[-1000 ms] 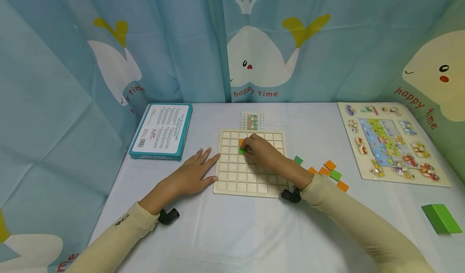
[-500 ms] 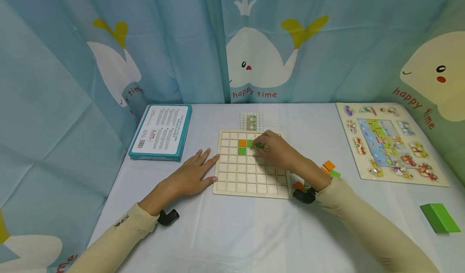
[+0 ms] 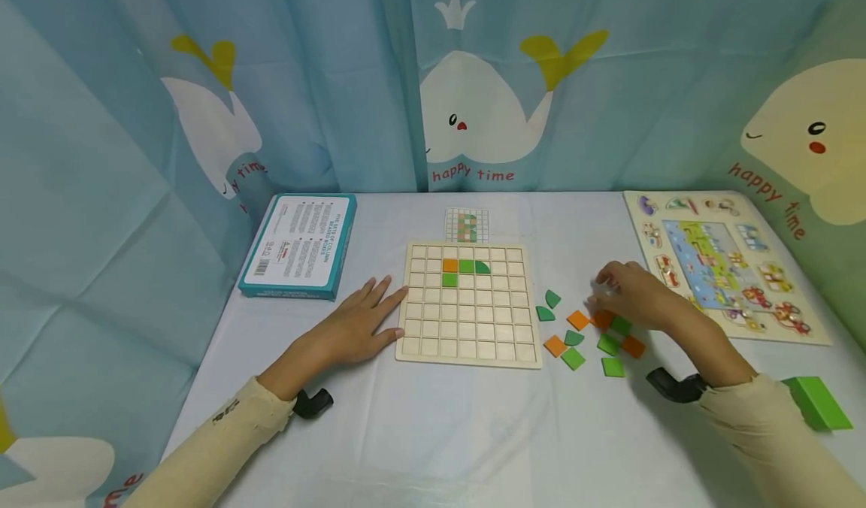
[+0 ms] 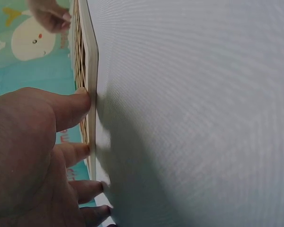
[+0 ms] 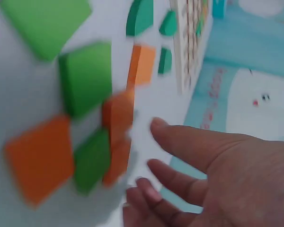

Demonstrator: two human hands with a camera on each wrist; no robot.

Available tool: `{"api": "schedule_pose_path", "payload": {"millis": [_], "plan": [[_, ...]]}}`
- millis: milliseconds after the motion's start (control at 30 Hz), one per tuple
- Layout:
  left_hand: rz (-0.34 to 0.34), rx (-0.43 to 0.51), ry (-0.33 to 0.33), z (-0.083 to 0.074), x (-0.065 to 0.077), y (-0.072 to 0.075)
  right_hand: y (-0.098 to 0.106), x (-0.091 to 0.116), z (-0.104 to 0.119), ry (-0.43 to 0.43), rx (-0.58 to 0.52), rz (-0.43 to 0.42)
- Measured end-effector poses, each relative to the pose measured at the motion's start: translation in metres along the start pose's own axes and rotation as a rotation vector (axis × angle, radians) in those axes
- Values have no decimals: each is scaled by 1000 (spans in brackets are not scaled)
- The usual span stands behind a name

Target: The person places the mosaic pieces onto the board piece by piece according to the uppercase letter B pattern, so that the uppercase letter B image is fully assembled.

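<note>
My left hand (image 3: 365, 320) lies flat with its fingers spread, thumb and index fingertip touching the left edge of a wooden grid board (image 3: 429, 328). In the board's upper cells sit an orange square tile (image 3: 450, 266), a green square tile (image 3: 449, 279) below it, another green square tile (image 3: 466, 267) to its right, and a dark green quarter-round tile (image 3: 482, 267). My right hand (image 3: 636, 295) hovers over the far side of the loose tiles right of the board, thumb and fingers apart and holding nothing. Beneath it are orange tiles (image 5: 120, 116) and green tiles (image 5: 92, 161).
A small pattern card (image 3: 467, 225) lies behind the board. To the left is a teal-edged box (image 3: 298, 245). At the right are a picture puzzle board (image 3: 704, 267) and a green block (image 3: 817, 403), partly behind the right sleeve. Dark green quarter-round tiles (image 3: 545, 313) lie by the board's right edge.
My right hand has moved from the board rightward to the loose tiles. The dark green quarter-round tile it was touching now lies uncovered in its cell. My left hand has stayed put.
</note>
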State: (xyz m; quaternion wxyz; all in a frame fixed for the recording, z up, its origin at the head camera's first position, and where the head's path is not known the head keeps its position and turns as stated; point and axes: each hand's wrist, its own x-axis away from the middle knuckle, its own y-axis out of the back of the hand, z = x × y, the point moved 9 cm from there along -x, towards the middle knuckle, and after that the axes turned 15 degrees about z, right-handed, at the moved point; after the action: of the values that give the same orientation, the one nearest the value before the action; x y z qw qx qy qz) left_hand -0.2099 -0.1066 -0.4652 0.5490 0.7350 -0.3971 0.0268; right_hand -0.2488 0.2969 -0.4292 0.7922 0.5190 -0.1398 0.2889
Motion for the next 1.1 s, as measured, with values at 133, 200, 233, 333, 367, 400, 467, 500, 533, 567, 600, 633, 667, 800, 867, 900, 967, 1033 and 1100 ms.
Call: {"api": "schedule_pose_path", "payload": {"millis": [133, 200, 233, 333, 367, 400, 467, 500, 533, 567, 600, 633, 667, 800, 867, 900, 967, 1033, 1100], "plan": [[5, -3, 6, 0, 0, 0, -1, 8, -18, 19, -10, 27], [5, -8, 10, 0, 0, 1, -2, 9, -20, 45, -17, 27], [4, -10, 11, 0, 0, 1, -3, 8, -20, 51, -17, 20], [3, -11, 9, 0, 0, 1, -4, 4, -19, 65, -26, -17], [1, -11, 8, 0, -1, 1, -5, 2, -17, 72, -27, -30], [1, -13, 7, 0, -1, 1, -5, 1, -16, 79, -28, -44], [2, -12, 7, 1, -1, 0, -6, -2, -12, 112, -37, -65], [2, -12, 8, 1, -2, 0, -7, -2, -10, 128, -42, -73], [3, -11, 8, 1, -2, 0, -7, -3, -9, 139, -45, -81], [3, -11, 8, 1, -2, 0, -7, -4, -9, 144, -50, -87], [4, -10, 8, 1, -2, 0, -7, -4, -9, 147, -53, -94], [4, -9, 9, 1, -2, 0, -6, -5, -10, 147, -54, -98], [4, -9, 9, 1, -2, 0, -6, -5, -10, 142, -54, -101], [4, -13, 16, 1, -2, 1, -5, -6, -14, 123, -39, -117], [6, -14, 19, 1, -2, 1, -4, -6, -14, 126, -33, -127], [8, -15, 19, 1, -2, 1, -4, -6, -14, 127, -33, -133], [13, -14, 19, 0, -2, 1, -4, -8, -12, 129, -33, -143], [15, -14, 17, 0, -2, 1, -4, -10, -11, 127, -32, -149], [16, -13, 15, -1, -1, 1, -3, -12, -8, 131, -27, -158]]}}
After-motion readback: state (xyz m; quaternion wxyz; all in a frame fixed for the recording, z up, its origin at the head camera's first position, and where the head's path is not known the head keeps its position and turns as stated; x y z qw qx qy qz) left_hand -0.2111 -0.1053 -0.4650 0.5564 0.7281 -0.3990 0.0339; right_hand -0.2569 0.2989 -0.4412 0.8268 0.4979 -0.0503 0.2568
